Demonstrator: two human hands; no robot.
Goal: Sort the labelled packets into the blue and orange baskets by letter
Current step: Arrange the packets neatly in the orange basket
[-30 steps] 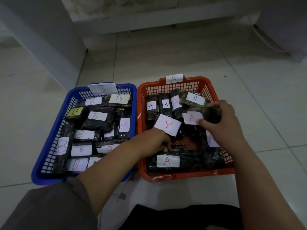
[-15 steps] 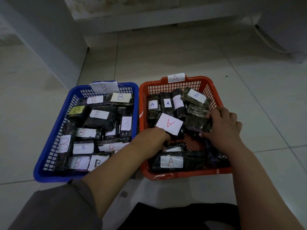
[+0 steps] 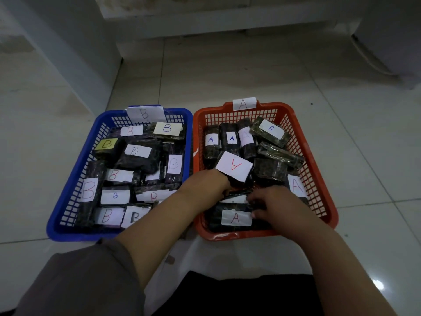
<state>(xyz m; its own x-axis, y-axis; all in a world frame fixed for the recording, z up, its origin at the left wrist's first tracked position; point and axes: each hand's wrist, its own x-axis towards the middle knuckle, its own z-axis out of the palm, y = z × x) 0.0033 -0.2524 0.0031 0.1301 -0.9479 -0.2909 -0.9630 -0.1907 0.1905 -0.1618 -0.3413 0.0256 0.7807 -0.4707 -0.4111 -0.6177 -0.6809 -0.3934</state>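
Note:
A blue basket (image 3: 68, 185) tagged B sits on the left, full of several dark packets with B labels (image 3: 134, 151). Beside it on the right, the orange basket (image 3: 319, 179) tagged A holds several dark packets with A labels (image 3: 270, 128). Both my hands are down inside the orange basket near its front. My left hand (image 3: 209, 183) has its fingers curled on a dark packet (image 3: 237, 197) just below a large white A label (image 3: 234, 166). My right hand (image 3: 278, 206) reaches in from the right and touches the same packet with curled fingers, above the front packet labelled A (image 3: 235, 217).
The baskets stand side by side on a pale tiled floor (image 3: 250, 71). A white wall corner (image 3: 68, 53) rises at the left and a white unit (image 3: 391, 30) with a cable at the far right. My dark-clothed lap (image 3: 227, 293) is at the bottom edge.
My right hand let go of the packet it held at the basket's right side and moved down-left to meet my left hand near the front. My left hand stayed about where it was.

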